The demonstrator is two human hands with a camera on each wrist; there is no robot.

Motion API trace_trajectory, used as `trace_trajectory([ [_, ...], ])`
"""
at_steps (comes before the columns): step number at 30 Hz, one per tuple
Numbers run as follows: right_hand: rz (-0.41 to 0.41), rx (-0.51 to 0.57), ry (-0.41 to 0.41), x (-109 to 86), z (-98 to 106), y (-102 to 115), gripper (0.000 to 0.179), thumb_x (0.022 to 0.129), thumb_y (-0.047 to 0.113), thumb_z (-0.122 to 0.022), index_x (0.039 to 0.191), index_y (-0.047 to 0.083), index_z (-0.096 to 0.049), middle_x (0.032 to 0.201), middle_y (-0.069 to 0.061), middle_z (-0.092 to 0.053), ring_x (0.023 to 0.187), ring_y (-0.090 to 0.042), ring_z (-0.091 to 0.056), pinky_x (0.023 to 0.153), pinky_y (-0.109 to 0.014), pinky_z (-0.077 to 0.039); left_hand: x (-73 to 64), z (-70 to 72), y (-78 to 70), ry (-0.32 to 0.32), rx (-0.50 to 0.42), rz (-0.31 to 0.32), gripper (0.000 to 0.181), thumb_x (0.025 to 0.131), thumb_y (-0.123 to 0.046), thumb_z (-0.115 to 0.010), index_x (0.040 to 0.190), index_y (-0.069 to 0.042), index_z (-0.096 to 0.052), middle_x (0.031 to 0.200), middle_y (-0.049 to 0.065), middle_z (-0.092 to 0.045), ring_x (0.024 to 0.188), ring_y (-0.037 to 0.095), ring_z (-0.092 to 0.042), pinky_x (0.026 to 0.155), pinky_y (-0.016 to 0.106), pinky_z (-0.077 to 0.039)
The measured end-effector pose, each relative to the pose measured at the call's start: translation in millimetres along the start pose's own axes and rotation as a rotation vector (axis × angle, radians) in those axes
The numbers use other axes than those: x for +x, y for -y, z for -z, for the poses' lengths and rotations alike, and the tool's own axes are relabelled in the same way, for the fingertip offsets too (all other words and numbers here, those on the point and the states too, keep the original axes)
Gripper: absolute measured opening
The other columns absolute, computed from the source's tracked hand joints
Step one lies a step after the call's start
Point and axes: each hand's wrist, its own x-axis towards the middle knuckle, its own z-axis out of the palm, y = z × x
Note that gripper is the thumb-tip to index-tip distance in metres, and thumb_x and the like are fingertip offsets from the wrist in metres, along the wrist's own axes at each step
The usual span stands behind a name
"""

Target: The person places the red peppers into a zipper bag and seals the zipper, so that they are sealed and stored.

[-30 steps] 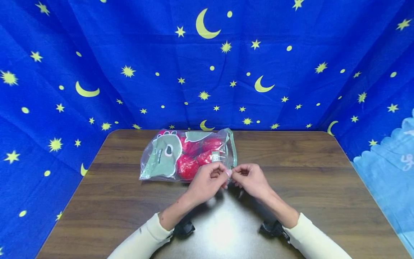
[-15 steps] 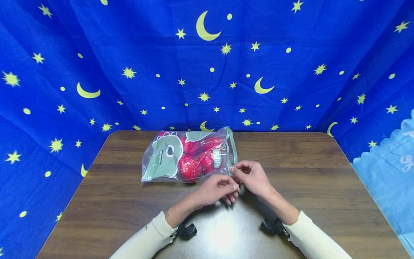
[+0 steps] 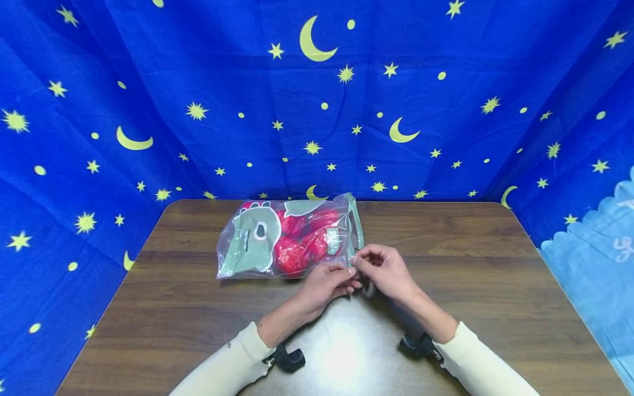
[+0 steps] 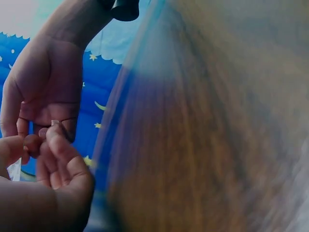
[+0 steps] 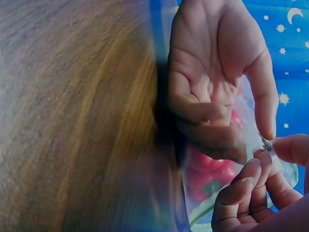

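A clear zip bag (image 3: pixel 247 256) with green print lies toward the back of the table. Inside are several red bell peppers (image 3: pixel 292 256), one showing a green stem in the right wrist view. My right hand (image 3: pixel 388 272) pinches the bag's near right corner between thumb and fingers. Thumb and fingertips of my left hand (image 3: pixel 322 289) meet at that same corner, close to the right fingertips. Between the fingertips in the right wrist view is a small dark piece (image 5: pixel 267 144), too little seen to name. The crowded fingers partly hide the corner.
The brown wooden table (image 3: pixel 470 297) reaches back to a blue curtain (image 3: pixel 238 71) with yellow moons and stars. Black wrist cameras (image 3: pixel 289 358) hang under both forearms. A light blue cloth (image 3: pixel 594 275) hangs at the right.
My left hand drew off the corner toward me, then came back up to it. The right hand stays at the corner almost unmoved. The bag has shifted slightly.
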Motion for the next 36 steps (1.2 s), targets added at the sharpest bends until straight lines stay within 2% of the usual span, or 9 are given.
trace_trajectory([
  [7, 0.01, -0.03, -0.003, 0.6, -1.1, -2.9, 0.003, 0.095, 0.007, -0.075, 0.094, 0.004, -0.076, 0.077, -0.007, -0.068, 0.066, -0.016, -0.059, 0.057, -0.022, -0.048, 1.3, 1.7, 4.9, -0.077, -0.072, -0.073, 0.023, 0.1, -0.005, -0.067, 0.117, 0.011, -0.07, 0.088, 0.002, -0.078, 0.084, 0.01, -0.074, 0.075, 0.02, -0.059],
  [13, -0.004, -0.058, -0.009, 1.1, -2.0, -6.7, 0.005, 0.095, 0.007, -0.075, 0.091, 0.005, -0.075, 0.074, -0.009, -0.065, 0.063, -0.014, -0.057, 0.054, -0.023, -0.046, 3.7, 2.5, 7.7, -0.161, -0.087, -0.082, 0.019, 0.099, -0.002, -0.07, 0.116, 0.007, -0.068, 0.083, 0.001, -0.077, 0.079, 0.009, -0.074, 0.071, 0.02, -0.059],
  [17, -0.035, -0.038, 0.012, 1.6, -2.8, -10.2, 0.005, 0.094, 0.004, -0.074, 0.093, 0.0, -0.073, 0.077, -0.011, -0.068, 0.064, -0.015, -0.061, 0.055, -0.024, -0.051, 4.5, 2.8, 8.5, -0.186, -0.07, -0.082, 0.019, 0.098, 0.001, -0.07, 0.116, 0.007, -0.067, 0.085, 0.002, -0.077, 0.079, 0.01, -0.074, 0.071, 0.021, -0.061],
  [22, -0.048, -0.027, 0.056, 2.3, -3.9, -13.4, 0.01, 0.093, 0.0, -0.075, 0.101, -0.005, -0.071, 0.088, -0.013, -0.074, 0.071, -0.018, -0.069, 0.059, -0.029, -0.059, 7.0, 3.9, 8.6, -0.228, -0.014, -0.115, 0.021, 0.096, 0.003, -0.073, 0.116, 0.01, -0.068, 0.084, 0.004, -0.076, 0.075, 0.011, -0.072, 0.068, 0.022, -0.062],
  [30, -0.052, 0.008, 0.06, 5.9, -5.9, -19.8, 0.012, 0.094, -0.001, -0.075, 0.101, -0.009, -0.07, 0.086, -0.016, -0.073, 0.068, -0.017, -0.068, 0.058, -0.029, -0.059, 14.2, 9.5, 6.8, -0.237, 0.079, -0.117, 0.023, 0.096, 0.002, -0.074, 0.116, 0.011, -0.069, 0.083, 0.005, -0.075, 0.073, 0.011, -0.07, 0.066, 0.022, -0.06],
  [36, -0.114, 0.074, 0.039, 14.0, -6.1, -26.4, 0.015, 0.096, 0.004, -0.075, 0.102, -0.008, -0.069, 0.078, -0.011, -0.071, 0.064, -0.015, -0.064, 0.049, -0.024, -0.051, 23.7, 13.3, 2.3, -0.222, 0.098, -0.098, 0.021, 0.098, 0.0, -0.073, 0.116, 0.009, -0.068, 0.086, 0.005, -0.074, 0.075, 0.011, -0.07, 0.069, 0.023, -0.061],
])
